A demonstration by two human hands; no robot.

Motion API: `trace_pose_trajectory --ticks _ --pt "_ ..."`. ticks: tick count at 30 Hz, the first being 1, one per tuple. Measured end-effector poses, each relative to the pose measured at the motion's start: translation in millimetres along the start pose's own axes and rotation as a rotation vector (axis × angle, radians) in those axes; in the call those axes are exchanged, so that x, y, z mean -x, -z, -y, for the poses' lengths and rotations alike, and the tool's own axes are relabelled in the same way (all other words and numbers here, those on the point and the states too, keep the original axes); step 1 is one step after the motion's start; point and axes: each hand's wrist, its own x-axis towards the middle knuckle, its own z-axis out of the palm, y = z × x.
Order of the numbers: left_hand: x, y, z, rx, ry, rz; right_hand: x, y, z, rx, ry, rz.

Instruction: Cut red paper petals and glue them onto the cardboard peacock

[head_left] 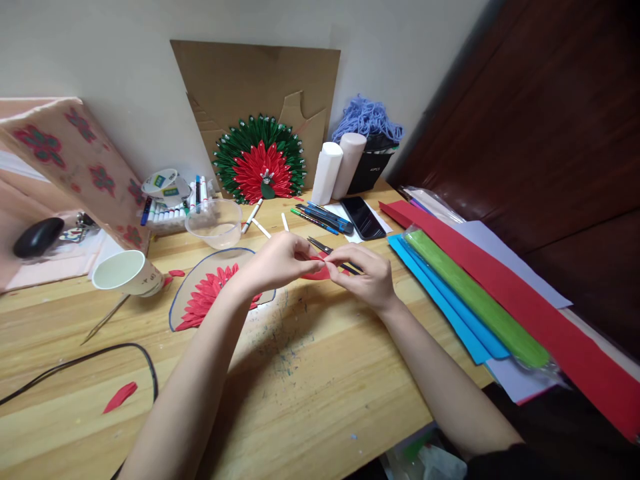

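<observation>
Both my hands meet over the middle of the wooden table (310,387). My left hand (277,261) and my right hand (365,272) are closed in a pinch on a small red paper piece (320,270) held between them. Just left of my left hand lies a cardboard disc with red paper petals (210,297) glued on it, outlined in blue. Scissors (325,250) lie just behind my fingers.
A finished red-and-green petal fan (260,160) leans on cardboard at the wall. A clear bowl (214,223), markers (170,210), paper cup (127,272), phone (363,217), pens (320,217), white rolls (337,167). Coloured paper sheets (475,293) lie right. A loose red petal (120,397) and black cable (75,360) at left.
</observation>
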Motion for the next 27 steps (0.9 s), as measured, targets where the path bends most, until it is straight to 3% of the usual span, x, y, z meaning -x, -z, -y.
trace_pose_trajectory --ticks 7,13,22,27 --pt "1.0 7.0 -0.2 0.181 0.067 0.131 4.1 1.5 0.1 0.086 0.058 0.068" --pt "-0.9 8.0 6.1 0.175 0.098 0.136 7.9 2.2 -5.1 0.067 0.050 0.150" --pt "-1.6 8.8 7.1 0.202 0.095 0.182 7.5 1.7 -5.2 0.100 0.171 0.122" --pt "-0.5 8.8 7.0 0.253 0.106 0.196 6.2 3.7 -4.8 0.082 0.094 0.173"
